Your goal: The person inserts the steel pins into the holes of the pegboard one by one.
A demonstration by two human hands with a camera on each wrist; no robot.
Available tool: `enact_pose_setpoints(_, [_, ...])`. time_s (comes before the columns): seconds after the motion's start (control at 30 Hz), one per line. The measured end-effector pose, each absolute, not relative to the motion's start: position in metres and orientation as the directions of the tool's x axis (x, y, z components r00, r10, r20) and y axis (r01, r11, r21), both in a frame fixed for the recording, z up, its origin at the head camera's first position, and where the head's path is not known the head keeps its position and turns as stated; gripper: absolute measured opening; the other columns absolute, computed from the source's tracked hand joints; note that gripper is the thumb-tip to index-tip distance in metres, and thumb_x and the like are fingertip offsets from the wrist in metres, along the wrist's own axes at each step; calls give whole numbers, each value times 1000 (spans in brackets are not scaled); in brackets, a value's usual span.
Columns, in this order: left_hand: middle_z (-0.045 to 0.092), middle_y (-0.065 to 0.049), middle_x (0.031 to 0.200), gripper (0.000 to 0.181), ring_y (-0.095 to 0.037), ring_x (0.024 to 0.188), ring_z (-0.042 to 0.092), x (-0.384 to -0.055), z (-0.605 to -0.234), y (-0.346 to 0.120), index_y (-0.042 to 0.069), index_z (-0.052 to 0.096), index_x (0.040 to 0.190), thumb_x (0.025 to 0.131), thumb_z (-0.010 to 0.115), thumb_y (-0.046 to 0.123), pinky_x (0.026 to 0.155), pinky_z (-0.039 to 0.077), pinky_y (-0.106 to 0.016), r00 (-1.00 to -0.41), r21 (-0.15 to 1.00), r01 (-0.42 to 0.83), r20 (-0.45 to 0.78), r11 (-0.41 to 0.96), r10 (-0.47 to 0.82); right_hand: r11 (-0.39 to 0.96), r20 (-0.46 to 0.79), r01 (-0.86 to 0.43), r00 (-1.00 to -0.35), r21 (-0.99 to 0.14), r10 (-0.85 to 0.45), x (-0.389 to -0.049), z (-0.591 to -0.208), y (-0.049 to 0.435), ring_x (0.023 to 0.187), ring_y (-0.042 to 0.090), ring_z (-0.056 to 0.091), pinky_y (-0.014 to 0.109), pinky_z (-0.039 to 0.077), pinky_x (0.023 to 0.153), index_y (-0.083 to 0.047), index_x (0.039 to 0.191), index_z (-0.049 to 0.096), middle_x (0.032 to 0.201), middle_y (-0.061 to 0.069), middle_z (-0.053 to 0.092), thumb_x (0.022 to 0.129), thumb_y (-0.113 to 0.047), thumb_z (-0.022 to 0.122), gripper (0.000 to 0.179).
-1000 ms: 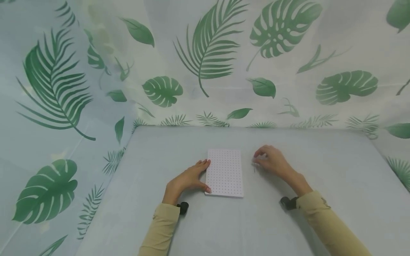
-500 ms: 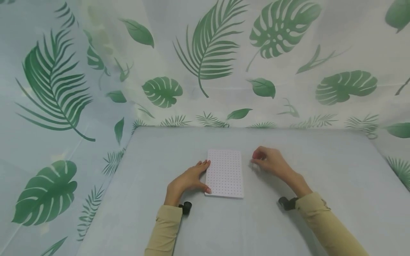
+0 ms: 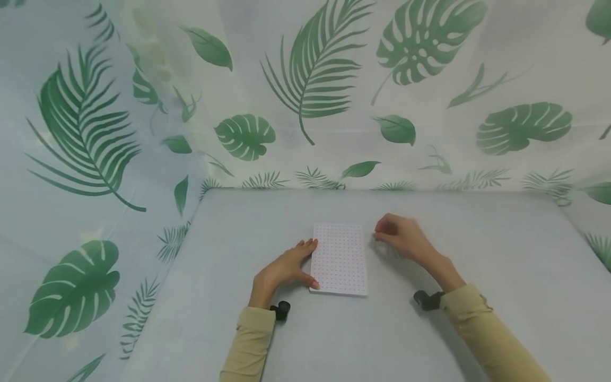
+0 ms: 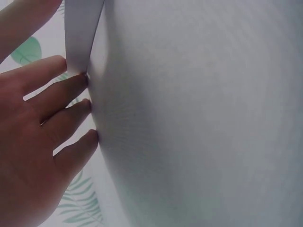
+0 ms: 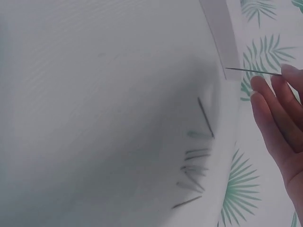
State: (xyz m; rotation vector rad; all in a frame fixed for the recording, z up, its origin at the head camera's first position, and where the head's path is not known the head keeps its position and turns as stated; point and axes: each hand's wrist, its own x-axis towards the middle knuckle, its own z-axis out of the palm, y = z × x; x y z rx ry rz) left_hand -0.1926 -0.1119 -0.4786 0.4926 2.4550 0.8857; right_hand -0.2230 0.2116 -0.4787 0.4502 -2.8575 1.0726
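A white board [image 3: 340, 260] dotted with a grid of small holes lies flat on the pale table. My left hand [image 3: 281, 269] rests at its left side, with thumb and index finger spread along the edge. In the left wrist view the other fingertips [image 4: 93, 135] meet the tabletop beside the board's side [image 4: 80, 38]. To the right of the board, my right hand [image 3: 404, 236] is held over the table. Its thumb and index finger pinch a thin metal pin [image 5: 253, 71], which points toward the board in the right wrist view.
Several more thin pins [image 5: 206, 118] lie scattered on the table below my right hand. The table [image 3: 267, 212] backs onto a white curtain [image 3: 334, 148] with green leaf prints, which also hangs at the left and right. A small black camera sits on each wrist.
My right hand has lifted slightly and its fingers have curled in more, keeping the pin pinched. The left hand and the board stay together; the view has shifted a little.
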Motion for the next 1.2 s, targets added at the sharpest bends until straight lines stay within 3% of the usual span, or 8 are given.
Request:
enact_pose_setpoints(0.33, [23,-3,171,110,-27,161,14,-192,-480,-112,13,29,163,74,93,26,129,18,-50,-822,666,163,-317,728,474,667,141,-262,-963,-698,-231,-230,-473,196,91,26,76,35,60,84,-6,98,70,95,10,78,89,-8,79,12])
enact_pose_setpoints(0.57, [24,-4,171,110,-27,161,14,-193,-479,-112,12,29,163,74,93,25,129,18,-49,-820,663,175,-310,727,480,623,134,-265,-959,-736,-250,-236,-472,184,90,24,76,21,57,78,-6,97,69,94,9,78,91,-8,77,10])
enact_pose_setpoints(0.8, [23,-3,171,110,-27,161,14,-192,-479,-111,14,29,163,75,93,25,129,18,-49,-821,654,164,-325,739,470,594,155,-277,-956,-756,-248,-239,-474,173,90,26,77,24,59,77,-4,96,69,94,11,78,90,-6,78,11])
enact_pose_setpoints(1.2, [23,-2,171,110,-26,161,14,-192,-476,-111,16,28,164,75,92,29,129,19,-50,-822,641,159,-335,751,460,550,148,-278,-952,-787,-270,-243,-472,156,88,26,76,18,57,72,-3,95,69,93,13,78,90,-4,78,10])
